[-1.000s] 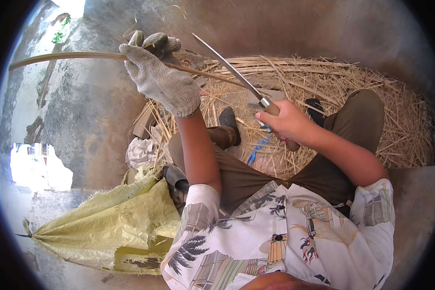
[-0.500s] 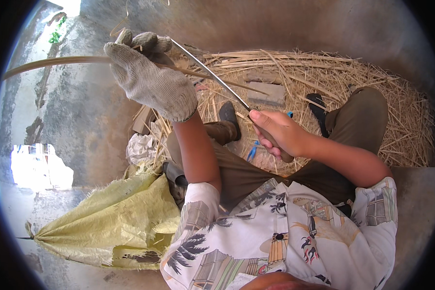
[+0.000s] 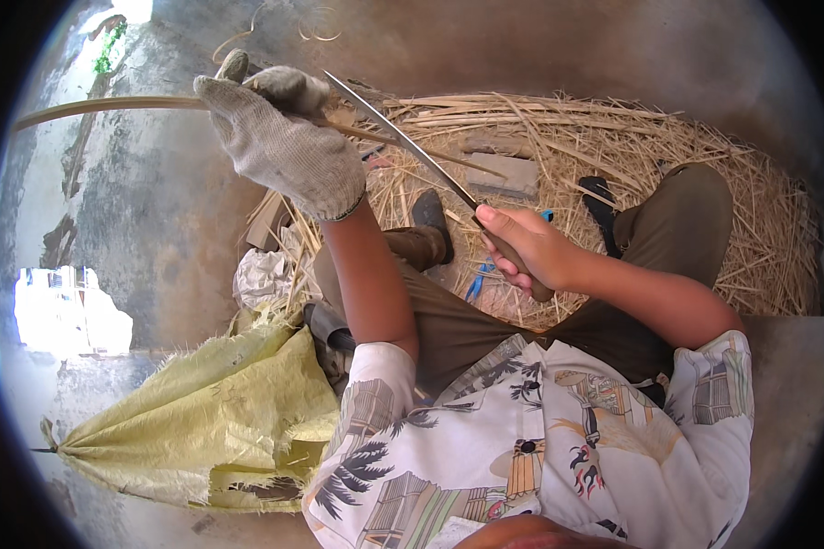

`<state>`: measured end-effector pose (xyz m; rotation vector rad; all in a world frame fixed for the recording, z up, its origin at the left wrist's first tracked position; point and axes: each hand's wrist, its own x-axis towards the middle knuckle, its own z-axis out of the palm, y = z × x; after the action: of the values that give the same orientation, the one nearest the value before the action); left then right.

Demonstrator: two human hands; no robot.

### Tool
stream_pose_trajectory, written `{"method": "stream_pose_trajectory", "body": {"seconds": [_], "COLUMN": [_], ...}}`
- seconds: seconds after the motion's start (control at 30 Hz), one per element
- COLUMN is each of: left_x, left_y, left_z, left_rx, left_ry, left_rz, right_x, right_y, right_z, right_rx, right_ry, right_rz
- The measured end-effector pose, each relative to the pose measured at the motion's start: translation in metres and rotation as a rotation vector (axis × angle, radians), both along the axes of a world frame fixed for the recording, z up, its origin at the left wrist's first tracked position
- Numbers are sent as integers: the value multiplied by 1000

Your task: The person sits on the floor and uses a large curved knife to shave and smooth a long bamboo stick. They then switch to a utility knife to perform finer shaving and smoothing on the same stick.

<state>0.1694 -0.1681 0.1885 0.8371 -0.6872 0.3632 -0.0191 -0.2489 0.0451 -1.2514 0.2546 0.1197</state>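
My left hand [image 3: 284, 151], in a greyish knitted work glove, is closed around a long, thin bamboo strip [image 3: 119, 102]. One end of the strip bows out to the far left, while the other passes under the glove and ends pointing right. In my bare right hand [image 3: 533, 245] is the brown handle of a knife, its long narrow blade [image 3: 435, 169] slanting up and left. The blade crosses the strip in view just right of the glove; whether they touch I cannot tell. Thin curled shavings rise above the gloved fingertips.
A heap of bamboo strips and shavings [image 3: 751, 233] covers the floor ahead and right, by a brick-like block [image 3: 504, 176]. A frayed yellow woven sack [image 3: 201, 416] lies at the left, near crumpled whitish material [image 3: 264, 276]. Walls stand left and ahead.
My gloved hand has shifted slightly left, with the strip. The knife has turned a little, so more of the blade's face shows. More curled shavings are visible above the glove.
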Motion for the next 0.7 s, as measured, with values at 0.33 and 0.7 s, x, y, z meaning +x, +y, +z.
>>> {"method": "stream_pose_trajectory", "body": {"seconds": [0.33, 0.7], "left_x": [0, 28], "left_y": [7, 20], "left_z": [-4, -10], "left_rx": [71, 20], "left_ry": [-115, -273], "left_rz": [-189, -592], "right_x": [-3, 2], "right_y": [3, 9], "right_z": [2, -3], "right_rx": [-97, -176], "right_ry": [-139, -151], "right_rz": [-48, -64]}}
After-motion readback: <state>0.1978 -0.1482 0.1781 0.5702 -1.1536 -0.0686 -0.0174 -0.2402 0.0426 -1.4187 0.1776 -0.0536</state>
